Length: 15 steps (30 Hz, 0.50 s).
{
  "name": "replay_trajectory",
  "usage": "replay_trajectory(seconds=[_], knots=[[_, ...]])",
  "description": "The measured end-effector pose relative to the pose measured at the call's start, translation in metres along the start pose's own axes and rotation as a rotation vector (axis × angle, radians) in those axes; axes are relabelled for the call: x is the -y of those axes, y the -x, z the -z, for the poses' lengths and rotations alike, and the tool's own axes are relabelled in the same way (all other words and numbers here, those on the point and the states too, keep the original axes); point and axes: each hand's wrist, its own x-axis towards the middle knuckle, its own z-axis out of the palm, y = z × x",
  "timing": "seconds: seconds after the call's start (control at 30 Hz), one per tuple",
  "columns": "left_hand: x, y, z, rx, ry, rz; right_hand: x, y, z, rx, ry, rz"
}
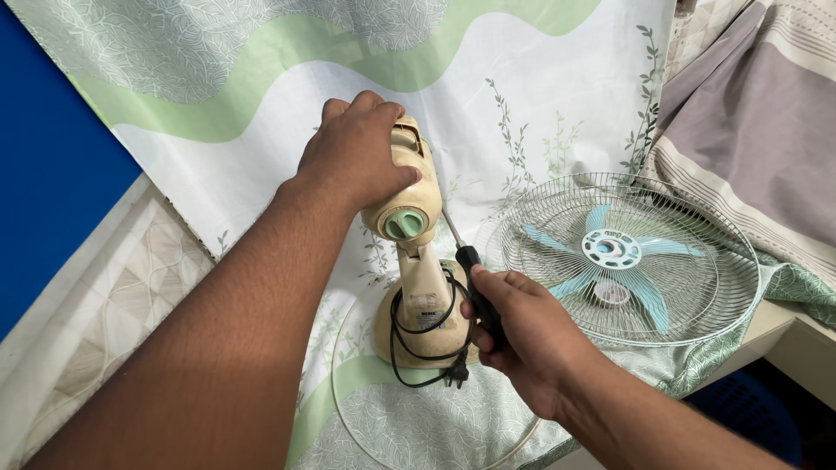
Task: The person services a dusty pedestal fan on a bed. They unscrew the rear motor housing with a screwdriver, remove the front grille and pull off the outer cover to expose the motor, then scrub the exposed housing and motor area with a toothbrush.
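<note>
The left hand (353, 152) clamps the fan motor housing (407, 187); the right hand (522, 335), below-right of the housing, grips a screwdriver (466, 261) angled up-left toward it.

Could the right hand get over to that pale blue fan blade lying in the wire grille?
Probably yes. The right hand is just beside the wire grille, whose open side faces up, so the blue blade lies uncovered. But that hand is holding a screwdriver, so its fingers aren't free.

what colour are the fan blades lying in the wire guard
Pale blue fan blades, seen in the head view.
</note>
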Motion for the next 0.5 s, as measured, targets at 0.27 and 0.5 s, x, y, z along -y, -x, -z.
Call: replay_trajectory(seconds=[0.27,0.5], knots=[[0.003,-0.001,-0.002,0.007,0.0,-0.017,-0.008,-0.012,0.01,0.466,-0.791,-0.226],[0.005,-0.003,-0.004,-0.003,0.026,-0.025,-0.013,-0.015,0.003,0.138,-0.389,-0.262]])
